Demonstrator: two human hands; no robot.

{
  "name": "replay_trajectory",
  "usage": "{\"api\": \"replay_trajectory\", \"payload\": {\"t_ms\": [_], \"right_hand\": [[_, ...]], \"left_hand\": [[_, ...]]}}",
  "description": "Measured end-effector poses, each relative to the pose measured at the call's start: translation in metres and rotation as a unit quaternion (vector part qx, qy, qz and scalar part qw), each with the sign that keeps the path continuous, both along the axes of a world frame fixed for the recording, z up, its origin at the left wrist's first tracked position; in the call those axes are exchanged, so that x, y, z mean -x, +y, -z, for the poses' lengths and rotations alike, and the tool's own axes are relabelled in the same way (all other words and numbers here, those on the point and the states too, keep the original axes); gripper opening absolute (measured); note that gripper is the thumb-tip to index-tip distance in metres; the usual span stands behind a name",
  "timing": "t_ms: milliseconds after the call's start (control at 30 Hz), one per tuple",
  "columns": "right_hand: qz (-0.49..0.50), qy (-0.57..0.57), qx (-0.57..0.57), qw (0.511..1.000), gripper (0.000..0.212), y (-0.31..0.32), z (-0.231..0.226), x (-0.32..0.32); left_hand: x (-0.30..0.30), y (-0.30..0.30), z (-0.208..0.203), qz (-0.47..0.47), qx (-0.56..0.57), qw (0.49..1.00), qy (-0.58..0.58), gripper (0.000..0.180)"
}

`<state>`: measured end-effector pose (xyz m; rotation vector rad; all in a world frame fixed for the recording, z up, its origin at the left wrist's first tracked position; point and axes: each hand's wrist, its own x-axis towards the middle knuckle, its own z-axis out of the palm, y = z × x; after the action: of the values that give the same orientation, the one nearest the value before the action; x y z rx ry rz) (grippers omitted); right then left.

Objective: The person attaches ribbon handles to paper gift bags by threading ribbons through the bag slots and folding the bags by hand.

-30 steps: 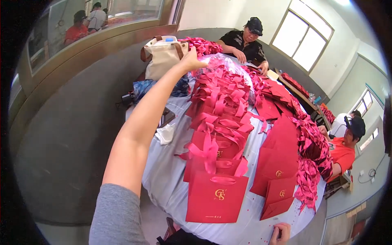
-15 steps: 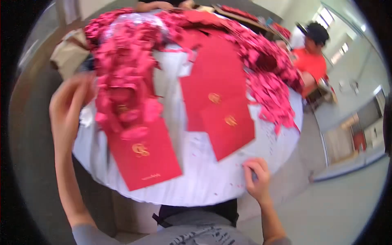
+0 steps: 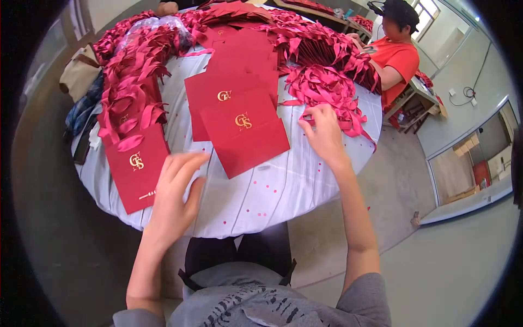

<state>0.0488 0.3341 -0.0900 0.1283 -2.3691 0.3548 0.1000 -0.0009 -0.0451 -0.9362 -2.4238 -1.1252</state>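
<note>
Flat red paper bags with gold emblems are spread over a white-covered round table. My left hand (image 3: 177, 191) hangs over the front left, fingers apart and holding nothing, beside a red bag with ribbon handles (image 3: 131, 177) at the near end of an overlapping row. My right hand (image 3: 327, 136) reaches to the near left edge of a loose heap of pink-red ribbons (image 3: 324, 90). Its thumb and fingers are slightly bent and apart; whether they touch a ribbon is unclear. Between my hands lies the top red paper bag (image 3: 248, 139) of a stack, with no ribbon showing on it.
More ribboned bags (image 3: 316, 46) line the far right. A person in a red shirt (image 3: 397, 62) works there. Clear plastic wrap (image 3: 155, 30) lies at the far left, near a beige bag (image 3: 80, 71). Small red dots (image 3: 275, 191) dot the cloth (image 3: 294, 182).
My left hand has come right and nearer, away from the left edge of the ribboned row. My right hand has moved forward to the ribbon heap, its fingers opening. The view has shifted.
</note>
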Motion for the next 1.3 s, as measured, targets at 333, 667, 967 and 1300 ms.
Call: {"api": "replay_trajectory", "payload": {"t_ms": [333,667,967,1300], "right_hand": [[-0.076,-0.09,0.101,0.988,0.017,-0.013,0.005,-0.034],[-0.015,-0.046,-0.054,0.997,0.019,-0.006,0.023,-0.016],[0.027,-0.089,-0.003,0.996,0.015,-0.004,0.016,-0.013],[-0.055,-0.129,0.102,0.985,0.013,-0.035,-0.039,-0.063]], "left_hand": [[0.071,0.042,0.019,-0.122,0.122,0.976,0.135,0.057],[0.084,0.051,0.009,-0.083,0.027,0.996,0.032,0.034],[0.031,0.041,-0.053,-0.056,0.083,0.987,0.124,0.019],[0.001,0.025,-0.064,-0.008,0.139,0.973,0.186,0.019]]}}
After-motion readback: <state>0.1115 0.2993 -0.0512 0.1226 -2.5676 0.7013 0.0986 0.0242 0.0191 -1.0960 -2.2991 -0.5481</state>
